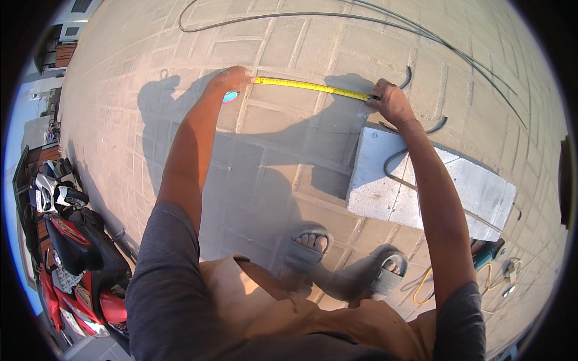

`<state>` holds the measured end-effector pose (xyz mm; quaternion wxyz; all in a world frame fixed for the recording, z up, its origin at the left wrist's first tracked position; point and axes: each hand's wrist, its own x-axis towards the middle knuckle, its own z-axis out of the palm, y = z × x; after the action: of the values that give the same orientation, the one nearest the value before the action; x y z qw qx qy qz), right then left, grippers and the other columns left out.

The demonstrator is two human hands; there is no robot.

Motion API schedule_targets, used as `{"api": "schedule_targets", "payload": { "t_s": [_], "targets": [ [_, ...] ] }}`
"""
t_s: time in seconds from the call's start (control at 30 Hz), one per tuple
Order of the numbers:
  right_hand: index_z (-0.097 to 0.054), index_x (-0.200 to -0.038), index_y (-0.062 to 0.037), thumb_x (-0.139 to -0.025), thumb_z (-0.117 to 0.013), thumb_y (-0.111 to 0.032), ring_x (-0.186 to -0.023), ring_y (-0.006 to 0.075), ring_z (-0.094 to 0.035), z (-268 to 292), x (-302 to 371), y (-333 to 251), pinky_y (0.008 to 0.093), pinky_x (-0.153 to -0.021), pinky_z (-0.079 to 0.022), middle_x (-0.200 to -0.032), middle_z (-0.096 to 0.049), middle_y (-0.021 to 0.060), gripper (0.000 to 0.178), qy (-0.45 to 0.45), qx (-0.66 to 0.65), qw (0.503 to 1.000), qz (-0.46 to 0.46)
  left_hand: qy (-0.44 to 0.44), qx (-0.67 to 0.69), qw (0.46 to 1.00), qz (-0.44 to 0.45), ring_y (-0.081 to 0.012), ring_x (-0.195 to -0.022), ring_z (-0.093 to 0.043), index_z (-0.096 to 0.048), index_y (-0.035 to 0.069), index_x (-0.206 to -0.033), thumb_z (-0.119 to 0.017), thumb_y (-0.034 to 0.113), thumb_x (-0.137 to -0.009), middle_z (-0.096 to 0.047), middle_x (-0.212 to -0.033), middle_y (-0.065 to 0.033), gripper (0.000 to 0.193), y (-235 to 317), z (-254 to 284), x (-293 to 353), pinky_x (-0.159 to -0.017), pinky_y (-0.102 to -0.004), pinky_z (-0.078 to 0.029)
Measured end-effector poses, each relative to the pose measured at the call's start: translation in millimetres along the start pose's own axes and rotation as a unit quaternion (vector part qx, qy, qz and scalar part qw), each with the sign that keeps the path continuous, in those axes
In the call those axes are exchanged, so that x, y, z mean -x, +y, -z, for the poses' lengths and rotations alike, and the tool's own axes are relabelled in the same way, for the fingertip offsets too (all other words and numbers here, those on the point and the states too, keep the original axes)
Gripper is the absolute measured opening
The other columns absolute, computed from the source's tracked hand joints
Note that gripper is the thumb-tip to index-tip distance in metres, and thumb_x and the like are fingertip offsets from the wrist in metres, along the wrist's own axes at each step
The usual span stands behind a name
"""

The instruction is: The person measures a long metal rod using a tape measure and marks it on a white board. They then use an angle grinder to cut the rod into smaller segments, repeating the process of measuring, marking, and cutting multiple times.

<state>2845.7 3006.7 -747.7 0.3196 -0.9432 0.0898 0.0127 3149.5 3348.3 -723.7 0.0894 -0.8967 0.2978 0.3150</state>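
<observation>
A yellow tape measure [310, 87] is stretched nearly level between my two hands. My left hand [233, 78] is closed around its case, of which a cyan and pink edge shows under the palm. My right hand [390, 101] pinches the other end of the blade; something dark shows at the fingertips, too small to make out. Just beyond that hand a short dark bent rod [407, 78] sticks out. Below my right forearm lies a white block [373, 171] on the paving, with a hooked metal rod [394, 165] across its top.
Long dark rods or cables [313, 14] curve over the pavers [289, 42] at the far side. A green power tool [484, 256] with a yellow cord [424, 287] lies near the block. My sandalled feet [310, 243] stand close by. Parked motorbikes [84, 259] are at the left.
</observation>
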Motion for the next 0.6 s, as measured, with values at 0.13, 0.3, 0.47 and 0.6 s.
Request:
{"api": "schedule_targets", "payload": {
  "t_s": [0.13,0.3,0.47,0.6],
  "targets": [
    [-0.073,-0.098,-0.002,-0.079,-0.076,-0.015,-0.098,0.0364,-0.065,1.9,-3.0,-9.3,0.0436,-0.089,-0.053,-0.102,-0.063,0.0167,0.024,-0.018,-0.008,1.0,0.023,0.004,0.038,0.999,-0.015,-0.0311,-0.087,-0.066,-0.07,0.005,-0.113,-0.062,0.046,-0.098,-0.07,-0.091,-0.0174,0.045,-21.8,-6.1,11.4,-0.082,-0.0451,-0.05],
    [-0.071,-0.104,-0.0029,-0.082,-0.073,-0.011,-0.101,0.0364,-0.066,1.4,-0.8,19.8,0.0436,-0.089,-0.053,-0.106,-0.064,0.0168,0.023,-0.037,0.019,0.999,0.026,0.044,0.074,0.996,-0.021,-0.0246,-0.075,-0.059,-0.068,0.004,-0.116,-0.061,0.041,-0.1,-0.063,-0.079,-0.0127,0.04,-13.0,-10.8,43.2,-0.073,-0.0406,-0.049],
    [-0.068,-0.1,-0.0021,-0.084,-0.071,-0.015,-0.105,0.0369,-0.066,-7.8,-3.7,30.5,0.0426,-0.087,-0.055,-0.112,-0.064,0.0169,0.02,-0.004,0.074,0.996,-0.046,0.066,0.225,0.972,-0.011,-0.0154,-0.067,-0.05,-0.066,0.001,-0.106,-0.059,0.04,-0.1,-0.053,-0.072,-0.0096,0.04,-47.2,-40.6,75.2,-0.063,-0.035,-0.044],
    [-0.068,-0.097,-0.0042,-0.088,-0.067,-0.017,-0.11,0.0323,-0.064,-5.3,-1.9,6.6,0.0455,-0.093,-0.051,-0.114,-0.064,0.0137,0.015,-0.016,0.136,0.99,-0.029,0.063,0.132,0.987,-0.061,-0.0271,-0.074,-0.059,-0.064,0.002,-0.104,-0.058,0.04,-0.101,-0.059,-0.077,-0.0139,0.038,-62.2,-83.1,109.8,-0.069,-0.0414,-0.047]
  ]
}}
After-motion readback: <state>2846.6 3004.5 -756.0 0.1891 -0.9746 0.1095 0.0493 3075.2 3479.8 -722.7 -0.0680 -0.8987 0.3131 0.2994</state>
